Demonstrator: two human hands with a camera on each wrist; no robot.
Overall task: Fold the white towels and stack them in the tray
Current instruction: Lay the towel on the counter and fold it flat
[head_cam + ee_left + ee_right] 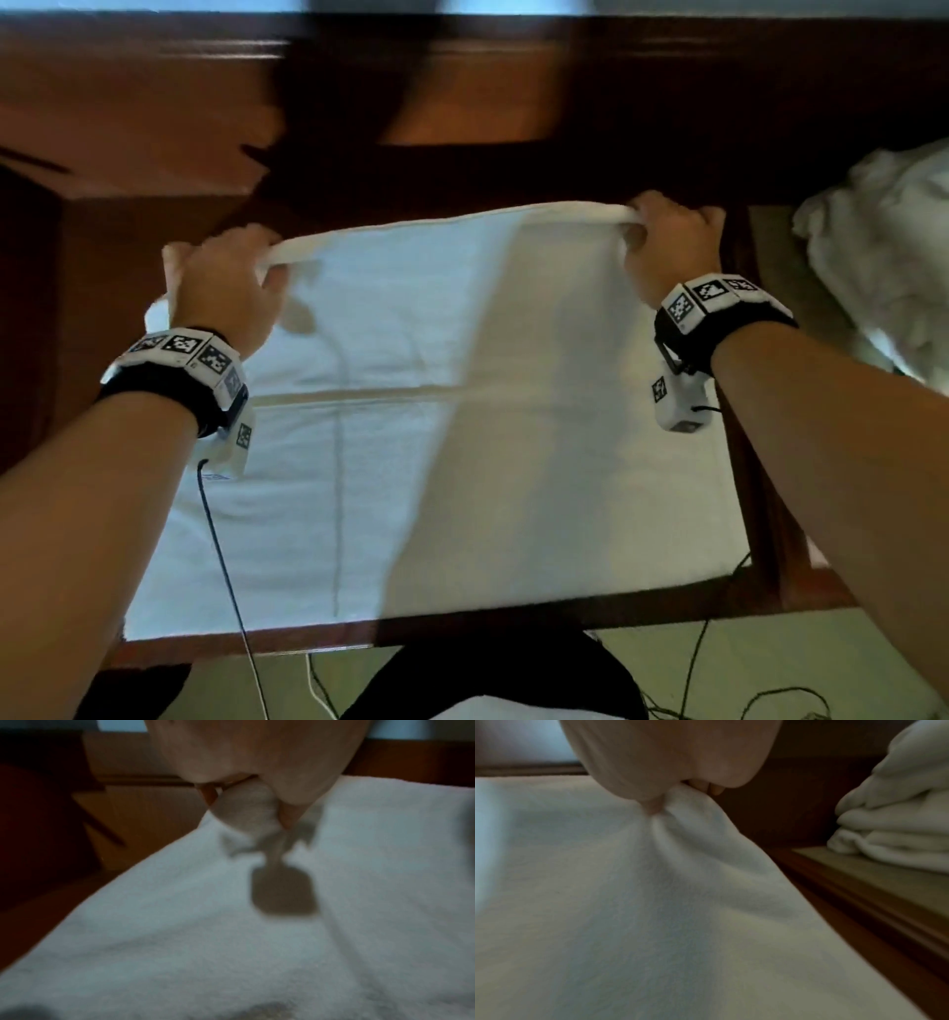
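A large white towel (426, 411) lies spread over the wooden table, with its far edge lifted off the surface. My left hand (221, 282) grips the far left corner of that towel (257, 943), where a small tag (282, 892) hangs down. My right hand (667, 246) grips the far right corner, with the towel (654, 902) bunched between thumb and fingers. The raised edge is stretched between the two hands. No tray can be made out in these views.
A heap of crumpled white towels (883, 257) sits at the right on a lighter surface (885, 882), seen in the right wrist view as the towel heap (898, 811). Dark wooden table (154, 128) extends beyond the towel. Cables (226, 565) hang past the near edge.
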